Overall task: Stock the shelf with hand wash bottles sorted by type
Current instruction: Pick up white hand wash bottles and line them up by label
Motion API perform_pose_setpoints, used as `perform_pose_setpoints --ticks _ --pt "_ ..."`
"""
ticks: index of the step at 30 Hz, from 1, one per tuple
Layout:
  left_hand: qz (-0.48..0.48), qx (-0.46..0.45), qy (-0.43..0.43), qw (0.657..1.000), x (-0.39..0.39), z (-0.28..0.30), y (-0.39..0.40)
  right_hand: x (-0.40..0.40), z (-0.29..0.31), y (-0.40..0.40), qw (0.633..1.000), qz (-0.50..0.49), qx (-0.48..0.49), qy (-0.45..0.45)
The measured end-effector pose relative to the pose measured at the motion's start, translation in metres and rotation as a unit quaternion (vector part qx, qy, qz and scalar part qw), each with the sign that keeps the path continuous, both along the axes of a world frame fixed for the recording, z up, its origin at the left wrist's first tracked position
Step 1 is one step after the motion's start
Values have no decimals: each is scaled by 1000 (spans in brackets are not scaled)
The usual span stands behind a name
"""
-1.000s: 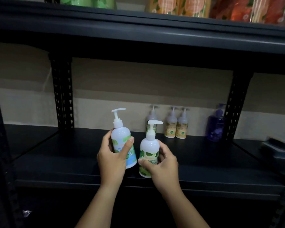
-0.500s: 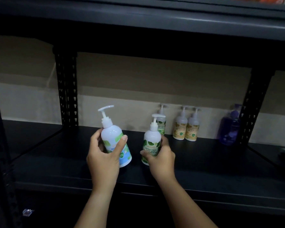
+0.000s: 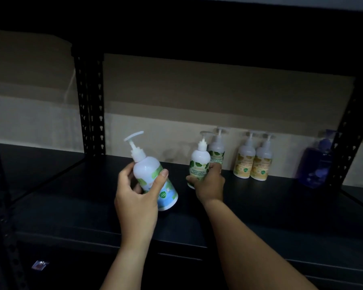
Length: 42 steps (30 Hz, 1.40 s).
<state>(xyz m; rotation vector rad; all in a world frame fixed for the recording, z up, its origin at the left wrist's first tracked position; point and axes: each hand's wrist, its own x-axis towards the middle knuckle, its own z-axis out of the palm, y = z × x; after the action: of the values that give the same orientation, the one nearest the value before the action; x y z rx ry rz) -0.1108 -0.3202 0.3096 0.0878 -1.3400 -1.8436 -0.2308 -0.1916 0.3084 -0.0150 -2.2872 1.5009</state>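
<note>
The right hand (image 3: 208, 183) grips a green-leaf bottle (image 3: 199, 164), setting it just in front of its match (image 3: 216, 151) at the back of the dark shelf (image 3: 260, 206). The left hand (image 3: 136, 195) holds a blue-label bottle (image 3: 155, 178) tilted above the shelf; it likely needs its own spot. Yellow bottles (image 3: 252, 162) and a purple bottle (image 3: 314, 164) stand rightward against a beige wall (image 3: 197, 97).

A beige wall (image 3: 197, 97) runs behind the rack; low to the left, a small shiny scrap (image 3: 39, 265), perhaps plastic, lies in shadow.
</note>
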Motion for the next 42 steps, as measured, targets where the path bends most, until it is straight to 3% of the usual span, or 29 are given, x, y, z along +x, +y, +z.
perform_pose_setpoints --ticks 12,22,42 --pt "11 38 19 999 -9 -3 -3 -49 4 -19 991 -69 108 -37" --pt "10 33 8 999 -8 -4 -5 -63 3 -21 989 -117 78 -42" --pt "4 55 11 998 -8 -2 -5 -74 6 -25 983 -126 125 -38"
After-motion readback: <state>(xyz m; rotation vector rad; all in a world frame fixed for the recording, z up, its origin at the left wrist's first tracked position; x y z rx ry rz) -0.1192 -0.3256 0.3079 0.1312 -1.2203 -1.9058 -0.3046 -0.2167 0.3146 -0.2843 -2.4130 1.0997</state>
